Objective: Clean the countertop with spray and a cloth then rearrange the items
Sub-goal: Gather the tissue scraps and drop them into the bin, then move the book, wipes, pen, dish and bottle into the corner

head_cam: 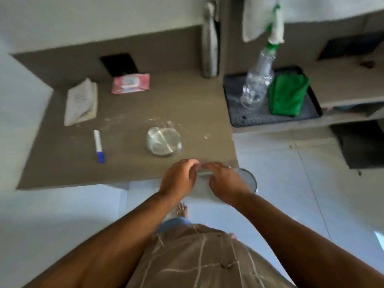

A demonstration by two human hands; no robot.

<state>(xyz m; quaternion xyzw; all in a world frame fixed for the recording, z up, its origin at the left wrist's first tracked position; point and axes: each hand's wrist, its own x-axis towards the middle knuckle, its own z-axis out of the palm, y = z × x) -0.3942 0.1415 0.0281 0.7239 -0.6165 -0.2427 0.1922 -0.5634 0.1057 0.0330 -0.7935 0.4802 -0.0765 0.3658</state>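
Observation:
The brown countertop [187, 104] carries crumbs and smears around a clear glass lid or dish [164, 141]. A clear spray bottle [258, 80] with a green nozzle stands in a black tray [272, 118], beside a folded green cloth [288, 94]. On the counter lie a blue-capped marker [98, 145], a pink wipes pack [131, 83] and a folded paper booklet [82, 101]. My left hand [178, 177] and my right hand [225, 179] hover together at the counter's front edge, fingers loosely curled, with nothing seen in them.
A steel bottle [209, 41] stands against the back wall. A mesh waste bin [248, 178] sits on the floor under my right hand. A white towel [252, 19] hangs above the tray. Lower shelves open at the right.

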